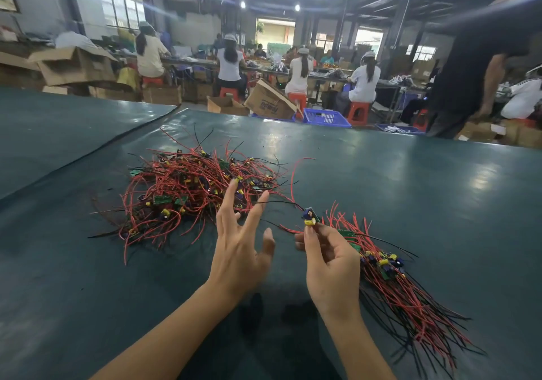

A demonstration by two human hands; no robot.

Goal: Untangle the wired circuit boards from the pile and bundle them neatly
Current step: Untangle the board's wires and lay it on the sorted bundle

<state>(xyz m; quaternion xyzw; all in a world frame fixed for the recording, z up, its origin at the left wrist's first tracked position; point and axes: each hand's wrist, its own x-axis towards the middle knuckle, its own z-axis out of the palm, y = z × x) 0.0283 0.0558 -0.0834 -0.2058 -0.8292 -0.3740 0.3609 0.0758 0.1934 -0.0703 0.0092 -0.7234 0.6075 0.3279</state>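
A tangled pile (190, 192) of small circuit boards with red and black wires lies on the dark green table, left of centre. My left hand (240, 247) hovers at the pile's right edge, fingers spread and straight, holding nothing. My right hand (328, 265) pinches one small board (310, 218) with yellow and blue parts at its fingertips; that board's red and black wires trail left toward the pile. Behind and to the right of my right hand lies an aligned bundle (393, 280) of boards, its wires fanning toward the near right.
The dark green table cover (410, 180) stretches wide around both heaps, with a seam (117, 139) running diagonally at far left. Beyond the far edge are cardboard boxes (269, 102), blue crates (325, 117) and seated workers. A person in black (475, 66) stands at the far right.
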